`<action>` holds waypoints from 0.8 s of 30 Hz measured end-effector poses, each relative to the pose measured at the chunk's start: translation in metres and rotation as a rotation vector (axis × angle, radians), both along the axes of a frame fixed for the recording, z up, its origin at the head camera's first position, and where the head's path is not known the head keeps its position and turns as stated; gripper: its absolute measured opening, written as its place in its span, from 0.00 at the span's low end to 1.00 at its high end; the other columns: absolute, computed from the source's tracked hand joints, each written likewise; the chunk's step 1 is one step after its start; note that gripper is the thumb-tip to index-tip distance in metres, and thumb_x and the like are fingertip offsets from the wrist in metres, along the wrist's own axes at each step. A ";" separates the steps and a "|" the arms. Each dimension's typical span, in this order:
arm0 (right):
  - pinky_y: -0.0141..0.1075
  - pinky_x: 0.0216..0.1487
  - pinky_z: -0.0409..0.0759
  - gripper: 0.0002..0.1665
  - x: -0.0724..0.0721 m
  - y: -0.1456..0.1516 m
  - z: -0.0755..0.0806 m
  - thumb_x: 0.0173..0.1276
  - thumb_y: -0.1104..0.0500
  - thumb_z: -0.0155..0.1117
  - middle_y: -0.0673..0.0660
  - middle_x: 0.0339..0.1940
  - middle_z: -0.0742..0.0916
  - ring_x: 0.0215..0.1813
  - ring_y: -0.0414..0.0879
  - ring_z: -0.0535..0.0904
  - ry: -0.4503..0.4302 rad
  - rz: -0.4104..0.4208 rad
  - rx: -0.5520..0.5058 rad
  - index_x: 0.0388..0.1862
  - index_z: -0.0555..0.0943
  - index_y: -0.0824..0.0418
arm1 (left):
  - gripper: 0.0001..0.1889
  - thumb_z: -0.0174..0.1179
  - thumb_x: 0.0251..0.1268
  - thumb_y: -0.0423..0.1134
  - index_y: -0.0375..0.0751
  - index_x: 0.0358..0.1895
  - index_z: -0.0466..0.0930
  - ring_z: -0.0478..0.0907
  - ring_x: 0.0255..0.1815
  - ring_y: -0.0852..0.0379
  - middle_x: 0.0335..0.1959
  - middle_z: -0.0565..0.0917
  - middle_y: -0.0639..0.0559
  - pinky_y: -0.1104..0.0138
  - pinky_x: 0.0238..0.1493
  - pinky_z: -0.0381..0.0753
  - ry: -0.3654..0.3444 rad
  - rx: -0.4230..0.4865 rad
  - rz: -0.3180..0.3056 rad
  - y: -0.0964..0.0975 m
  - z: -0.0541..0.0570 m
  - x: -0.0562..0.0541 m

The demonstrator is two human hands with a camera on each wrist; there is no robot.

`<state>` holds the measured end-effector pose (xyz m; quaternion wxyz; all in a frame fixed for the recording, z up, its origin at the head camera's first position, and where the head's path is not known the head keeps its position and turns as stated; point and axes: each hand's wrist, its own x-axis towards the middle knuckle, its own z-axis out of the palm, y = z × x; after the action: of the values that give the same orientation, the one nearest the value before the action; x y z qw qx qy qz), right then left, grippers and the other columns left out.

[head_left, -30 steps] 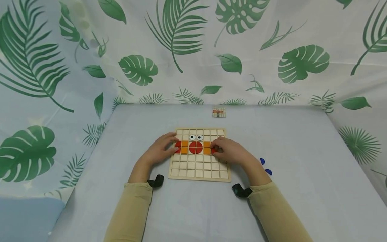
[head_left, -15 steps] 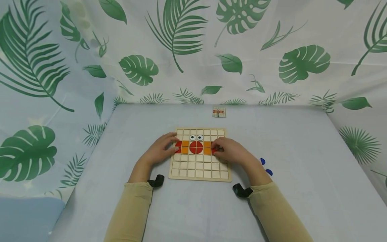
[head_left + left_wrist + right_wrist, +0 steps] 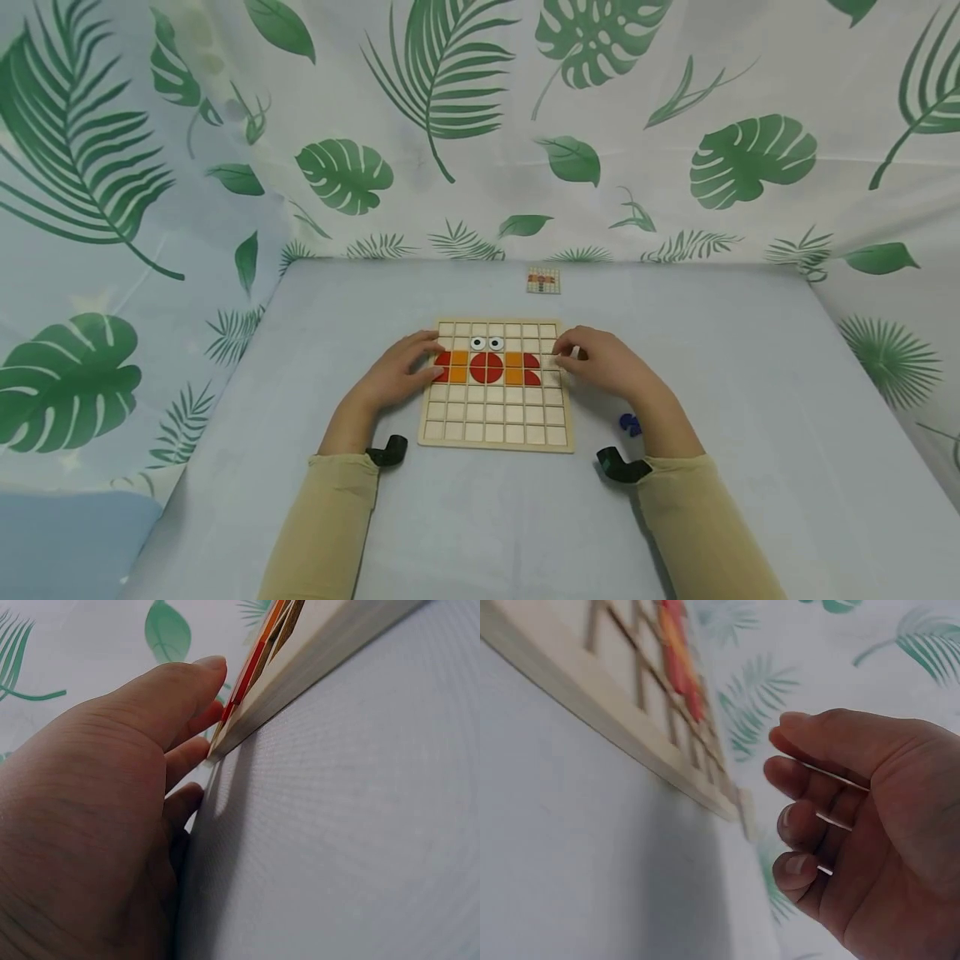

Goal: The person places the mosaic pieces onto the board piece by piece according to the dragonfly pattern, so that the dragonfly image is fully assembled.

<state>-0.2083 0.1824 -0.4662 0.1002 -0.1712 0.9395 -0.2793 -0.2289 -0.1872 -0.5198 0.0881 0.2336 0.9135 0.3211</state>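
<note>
A square wooden grid board (image 3: 495, 412) lies on the table in the head view. Red quarter-circle tiles form a disc (image 3: 486, 367) at its middle, with orange tiles (image 3: 513, 368) on either side. Two round eye tiles (image 3: 487, 342) sit just above the disc. At the right end of that row, two red tiles (image 3: 531, 369) show in full. My left hand (image 3: 397, 371) rests at the board's left edge, fingers relaxed, partly covering the red tiles there. Just off the right edge is my right hand (image 3: 603, 362); the right wrist view shows its fingers (image 3: 799, 821) loosely bent around nothing.
Dark blue pieces (image 3: 630, 425) lie on the table beside my right wrist, partly hidden by it. A small pattern card (image 3: 543, 280) lies beyond the board. Black wrist cameras (image 3: 387, 451) stick out inward from both cuffs. A leaf-printed curtain (image 3: 465, 200) hangs behind the table.
My right hand has let go of the red tiles at the board's right side and moved off to the right, uncovering them. The left hand stays in place.
</note>
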 end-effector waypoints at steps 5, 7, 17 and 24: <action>0.40 0.42 0.77 0.12 0.003 0.023 0.009 0.73 0.51 0.60 0.52 0.44 0.85 0.41 0.48 0.77 -0.005 -0.034 0.015 0.50 0.82 0.54 | 0.20 0.58 0.72 0.51 0.50 0.62 0.74 0.53 0.80 0.45 0.77 0.62 0.51 0.47 0.79 0.54 -0.002 -0.009 0.004 0.001 0.000 0.000; 0.40 0.43 0.77 0.13 0.004 0.033 0.011 0.73 0.50 0.60 0.53 0.45 0.85 0.42 0.47 0.77 -0.011 -0.042 0.030 0.51 0.82 0.54 | 0.20 0.57 0.72 0.51 0.50 0.62 0.74 0.53 0.80 0.45 0.77 0.62 0.51 0.47 0.79 0.54 -0.003 -0.014 0.007 0.001 0.000 0.001; 0.37 0.39 0.76 0.12 0.017 0.080 0.014 0.73 0.50 0.61 0.52 0.43 0.84 0.42 0.48 0.76 -0.049 -0.061 0.054 0.50 0.82 0.53 | 0.20 0.58 0.72 0.51 0.50 0.62 0.75 0.54 0.80 0.46 0.77 0.62 0.51 0.48 0.79 0.54 0.000 -0.011 0.009 0.000 0.001 0.002; 0.37 0.40 0.76 0.14 0.025 0.107 0.010 0.72 0.47 0.62 0.52 0.45 0.84 0.45 0.48 0.76 -0.110 -0.073 0.064 0.51 0.82 0.50 | 0.20 0.58 0.71 0.51 0.50 0.61 0.75 0.54 0.80 0.45 0.77 0.63 0.50 0.47 0.79 0.54 0.015 0.000 0.000 0.000 0.000 0.002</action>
<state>-0.1835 0.2892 -0.4564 0.1468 -0.1182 0.9466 -0.2616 -0.2269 -0.1868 -0.5196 0.0813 0.2359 0.9141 0.3196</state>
